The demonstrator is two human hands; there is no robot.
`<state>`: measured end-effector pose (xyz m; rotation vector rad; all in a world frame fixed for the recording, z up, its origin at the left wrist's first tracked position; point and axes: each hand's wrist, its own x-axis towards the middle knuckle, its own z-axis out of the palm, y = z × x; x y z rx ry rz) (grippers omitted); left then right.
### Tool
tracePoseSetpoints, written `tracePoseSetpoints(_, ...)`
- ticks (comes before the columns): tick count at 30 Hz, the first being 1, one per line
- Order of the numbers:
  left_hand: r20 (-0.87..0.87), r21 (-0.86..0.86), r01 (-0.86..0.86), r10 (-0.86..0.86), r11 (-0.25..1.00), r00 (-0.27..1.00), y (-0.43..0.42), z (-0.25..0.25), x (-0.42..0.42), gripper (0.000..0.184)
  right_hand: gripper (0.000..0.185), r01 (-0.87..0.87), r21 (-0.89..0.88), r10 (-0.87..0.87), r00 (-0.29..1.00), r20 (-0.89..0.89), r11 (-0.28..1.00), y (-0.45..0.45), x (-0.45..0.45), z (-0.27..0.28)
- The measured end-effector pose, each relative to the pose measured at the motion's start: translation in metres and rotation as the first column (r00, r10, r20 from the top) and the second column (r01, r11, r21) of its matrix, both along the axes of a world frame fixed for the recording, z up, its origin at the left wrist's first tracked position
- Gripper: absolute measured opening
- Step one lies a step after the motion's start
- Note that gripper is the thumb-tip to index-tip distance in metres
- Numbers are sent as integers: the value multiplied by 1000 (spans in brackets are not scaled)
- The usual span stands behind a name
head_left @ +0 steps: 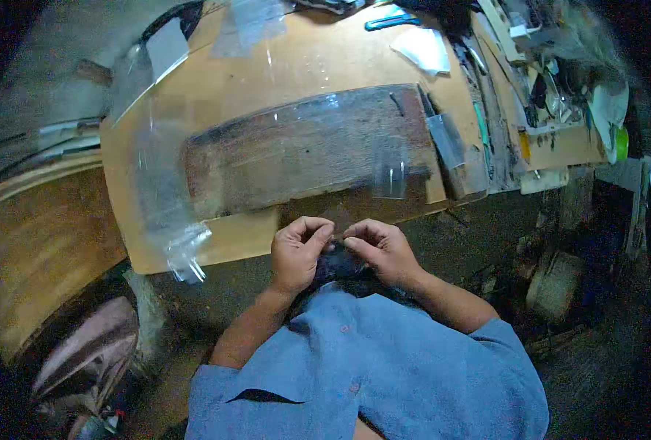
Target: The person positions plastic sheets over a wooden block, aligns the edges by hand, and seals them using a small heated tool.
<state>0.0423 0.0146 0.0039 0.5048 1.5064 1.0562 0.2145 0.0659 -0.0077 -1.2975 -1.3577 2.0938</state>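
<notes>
My left hand (302,251) and my right hand (382,251) are held close together in front of my chest, near the table's front edge. On each hand the thumb and forefinger are pinched together. Something small and faint, perhaps thin and see-through, seems to lie between the fingertips, but I cannot make out what it is. Just beyond my hands lies a worn dark wooden board (289,158) on the table (230,81). A clear plastic piece (390,172) rests on the board's right part, and a short dark thin stick (397,104) lies near its far right corner.
Clear plastic bags (184,253) hang over the table's front left corner. A blue cutter-like tool (392,23) and a white sheet (424,50) lie at the back. At the right, a cluttered tray (560,147) holds mixed tools. A wooden panel (54,242) stands at the left.
</notes>
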Motion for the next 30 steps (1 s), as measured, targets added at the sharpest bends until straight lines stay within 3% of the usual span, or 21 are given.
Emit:
tracePoseSetpoints(5,-9,30,-59,59,998,998,-20,-12,-24,11,20,-83,-65,86,996,34,994,-16,-20,-7)
tracePoseSetpoints(9,-162,48,-54,61,997,985,-18,-13,-45,10,16,-88,-26,89,995,42,996,-18,-39,-5)
tracePoseSetpoints(11,-122,93,-197,208,976,971,-18,-20,-55,9,16,-46,-86,47,999,13,995,-17,-48,-8)
tracePoseSetpoints(17,-324,200,-178,237,963,916,-25,-26,-74,12,19,83,-60,-79,994,75,995,-10,-71,-40)
tracePoseSetpoints(19,-555,232,-63,185,971,811,-29,-22,-71,12,21,65,2,-65,994,86,998,-6,-75,-40)
tracePoseSetpoints(23,-666,228,95,84,969,741,-34,-16,-64,16,22,103,-18,-100,985,141,994,-7,-78,-52)
tracePoseSetpoints(25,-858,245,344,38,906,512,-34,-16,-61,23,23,142,-1,-141,982,124,990,-8,-80,-54)
tracePoseSetpoints(26,-857,243,343,35,907,514,-33,-15,-58,23,23,142,-4,-140,982,127,990,-8,-81,-52)
tracePoseSetpoints(30,-930,-56,473,-218,880,295,-27,-15,-48,55,23,123,10,-123,983,138,992,-7,-81,-55)
